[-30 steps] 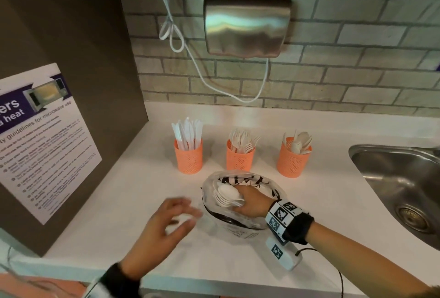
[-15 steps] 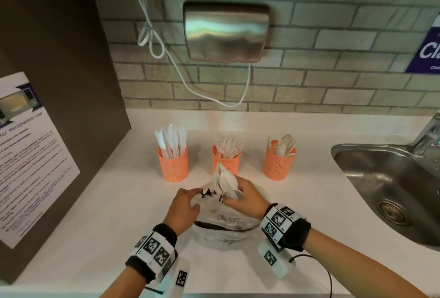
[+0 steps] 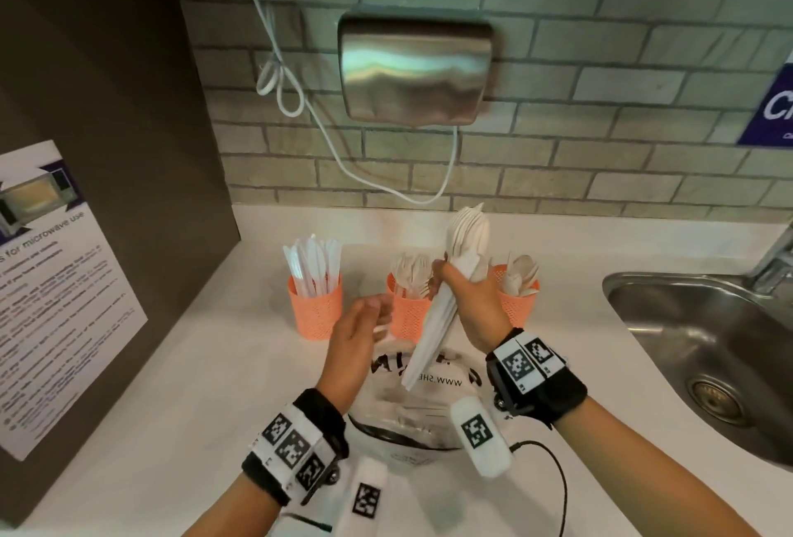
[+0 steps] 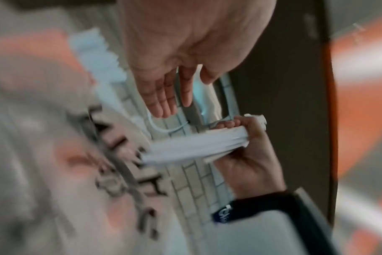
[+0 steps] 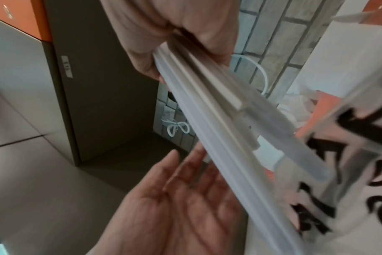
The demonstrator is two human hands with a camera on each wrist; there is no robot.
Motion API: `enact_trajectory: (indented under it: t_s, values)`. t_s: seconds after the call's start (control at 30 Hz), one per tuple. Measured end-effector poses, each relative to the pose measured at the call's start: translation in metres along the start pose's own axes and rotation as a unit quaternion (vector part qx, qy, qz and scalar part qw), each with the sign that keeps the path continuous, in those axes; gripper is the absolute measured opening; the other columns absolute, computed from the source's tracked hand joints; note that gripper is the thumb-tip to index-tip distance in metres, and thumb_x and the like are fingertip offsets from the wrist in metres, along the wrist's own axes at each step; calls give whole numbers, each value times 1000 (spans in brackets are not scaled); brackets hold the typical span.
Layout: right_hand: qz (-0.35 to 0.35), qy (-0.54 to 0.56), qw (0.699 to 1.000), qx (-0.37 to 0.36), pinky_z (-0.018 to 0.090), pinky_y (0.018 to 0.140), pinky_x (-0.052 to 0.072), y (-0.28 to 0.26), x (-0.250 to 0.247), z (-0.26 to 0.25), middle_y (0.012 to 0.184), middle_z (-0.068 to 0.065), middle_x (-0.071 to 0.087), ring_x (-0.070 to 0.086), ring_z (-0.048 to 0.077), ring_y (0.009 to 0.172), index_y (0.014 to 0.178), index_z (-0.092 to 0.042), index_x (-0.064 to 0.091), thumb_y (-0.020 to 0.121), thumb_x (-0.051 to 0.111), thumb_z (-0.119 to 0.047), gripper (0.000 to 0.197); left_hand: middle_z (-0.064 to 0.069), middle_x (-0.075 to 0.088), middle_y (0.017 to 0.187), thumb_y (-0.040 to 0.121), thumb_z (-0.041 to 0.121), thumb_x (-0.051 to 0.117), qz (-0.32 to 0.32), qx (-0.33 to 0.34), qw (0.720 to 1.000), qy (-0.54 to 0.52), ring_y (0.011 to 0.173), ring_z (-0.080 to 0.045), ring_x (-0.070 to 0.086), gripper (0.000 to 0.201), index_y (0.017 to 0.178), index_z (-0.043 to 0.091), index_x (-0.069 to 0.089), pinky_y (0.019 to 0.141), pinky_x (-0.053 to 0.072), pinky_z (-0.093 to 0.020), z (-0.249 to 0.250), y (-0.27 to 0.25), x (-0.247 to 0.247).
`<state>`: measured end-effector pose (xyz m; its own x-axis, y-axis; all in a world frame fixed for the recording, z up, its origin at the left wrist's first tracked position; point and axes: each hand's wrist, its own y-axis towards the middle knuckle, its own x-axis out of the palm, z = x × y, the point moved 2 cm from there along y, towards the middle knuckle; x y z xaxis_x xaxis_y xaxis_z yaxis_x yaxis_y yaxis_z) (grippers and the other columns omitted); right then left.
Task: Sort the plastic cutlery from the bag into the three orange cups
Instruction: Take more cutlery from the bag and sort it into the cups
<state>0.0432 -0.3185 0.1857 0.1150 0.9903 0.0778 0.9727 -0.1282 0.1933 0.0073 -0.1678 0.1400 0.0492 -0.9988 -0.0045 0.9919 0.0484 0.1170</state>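
Right hand [image 5: 175, 34] grips a stacked bundle of white plastic handles [image 5: 229, 138] that runs out from the grip toward the lower right, left hand [image 5: 175, 207] lies palm-up with straight fingers just below the grip, and blurred printed bag [image 5: 349, 172] sits beyond.

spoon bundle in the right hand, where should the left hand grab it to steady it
Take the spoon bundle by its free handle ends, below the right hand, which grips it under the bowls. The handles slant down toward the bag and lie stacked flat. The open left hand is already beside them, so come from the left and wrap the fingers around the stack.
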Motion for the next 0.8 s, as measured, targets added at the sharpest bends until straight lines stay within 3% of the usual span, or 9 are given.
enact_trajectory:
  t_s: [0.07, 0.13, 0.23, 0.43, 0.57, 0.67, 0.73, 0.8]
  values:
    - [17, 29, 999, -4, 27, 62, 45, -2, 2, -5, 46, -8, 56, 54, 11, 51, 68, -9, 52, 84, 57, -1, 19, -7, 64, 102, 101, 30, 30, -27, -129, 978, -162, 94, -18, 59, 34, 106, 13, 60, 80, 49, -27, -1, -2, 14]
    - [30, 32, 999, -24, 25, 60, 45, -7, 4, -10, 48, -6, 55, 54, 9, 50, 65, -7, 52, 84, 56, 0, 21, -11, 63, 98, 100, 35, 32, -39, -232, 933, -272, 87, -21, 58, 40, 108, 7, 59, 75, 47, -31, -8, -6, 24]
    - [39, 19, 997, -62, 19, 56, 45, -19, 8, -13, 51, -1, 56, 55, 8, 49, 69, -2, 55, 84, 55, 2, 15, -14, 61, 98, 99, 38, 34, -50, -302, 895, -325, 84, -23, 57, 42, 107, 4, 57, 73, 44, -32, -19, -10, 31]
    - [41, 53, 995, -74, 10, 51, 44, -31, 17, -14, 42, -9, 57, 55, 0, 45, 79, 4, 55, 85, 53, 8, 7, -21, 64, 89, 99, 25, 33, -31, -370, 852, -370, 81, -28, 64, 34, 98, -1, 56, 78, 50, -37, -25, -18, 37]
    - [45, 76, 994, -66, 16, 49, 47, -39, 23, -8, 49, -5, 58, 55, 4, 45, 77, 2, 54, 77, 64, 0, 11, -21, 67, 79, 99, 19, 34, -42, -376, 814, -441, 66, -29, 69, 32, 103, -3, 56, 66, 59, -41, -19, -13, 42]
    - [51, 58, 996, -45, 18, 53, 49, -45, 30, 8, 62, 4, 58, 57, 3, 51, 82, -2, 58, 73, 69, -1, 14, -17, 66, 104, 98, 22, 36, -69, -355, 815, -453, 96, -29, 63, 33, 115, 3, 57, 83, 55, -40, -12, -9, 49]
    - [53, 51, 997, -32, 20, 55, 50, -48, 33, 18, 64, 3, 61, 59, 4, 55, 82, -8, 60, 67, 68, -4, 17, -12, 65, 108, 98, 27, 37, -82, -349, 807, -469, 98, -23, 60, 36, 124, 9, 54, 77, 56, -34, -8, -10, 52]
    - [55, 52, 997, -20, 21, 53, 51, -49, 33, 24, 63, 3, 61, 59, 6, 54, 79, -10, 60, 71, 68, 5, 19, -9, 64, 106, 97, 30, 39, -83, -347, 802, -479, 95, -20, 60, 39, 128, 12, 52, 68, 58, -29, -8, -11, 54]
